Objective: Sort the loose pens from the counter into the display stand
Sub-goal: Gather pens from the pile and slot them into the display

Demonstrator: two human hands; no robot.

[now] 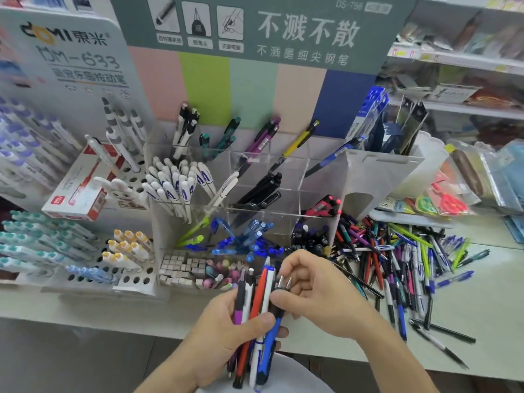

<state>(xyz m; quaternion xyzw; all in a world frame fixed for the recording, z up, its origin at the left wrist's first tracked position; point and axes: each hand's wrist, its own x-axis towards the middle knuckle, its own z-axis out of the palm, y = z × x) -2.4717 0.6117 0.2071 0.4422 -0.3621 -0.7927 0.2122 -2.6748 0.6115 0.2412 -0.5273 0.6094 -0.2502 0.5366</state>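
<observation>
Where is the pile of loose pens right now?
In the head view, the pile of loose pens lies on the counter at right, beside the clear display stand and beyond the right hand.

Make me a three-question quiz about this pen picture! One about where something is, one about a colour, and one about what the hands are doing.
1. Where is the pile of loose pens?
A. On the counter, right of the clear display stand
B. On the floor
C. Inside the red and white box

2. What colour are the pens in the stand's bottom middle compartment?
A. Pink
B. Blue
C. Orange

3. What is the left hand doing?
A. Resting flat
B. Pointing at the sign
C. Gripping a bunch of pens

Answers: 1 A, the pile lies right of the stand. 2 B, they look blue. 3 C, its fingers wrap the bunch while the right hand pinches one.
</observation>
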